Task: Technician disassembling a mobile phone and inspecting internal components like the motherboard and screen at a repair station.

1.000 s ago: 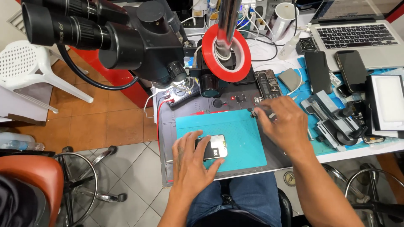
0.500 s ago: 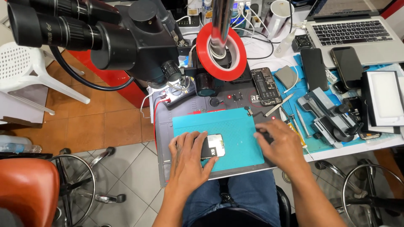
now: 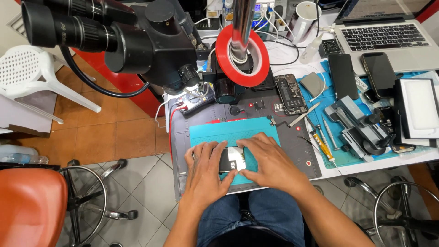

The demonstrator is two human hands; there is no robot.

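A small opened phone lies on the teal work mat at the near edge of the bench. My left hand rests on the phone's left end, fingers spread over it. My right hand covers the phone's right end, fingers curled down on its edge. Only the middle strip of the phone shows between the two hands. Both hands press or hold the phone flat on the mat.
A black microscope head hangs at the upper left. A red tape roll sits around the metal post. An opened phone board, tweezers, a grey clamp jig, dark phones and a laptop lie to the right. An orange stool stands at lower left.
My right hand has moved left from the tools at the mat's right side onto the phone. Both hands now cover the phone's ends. The view has shifted slightly.
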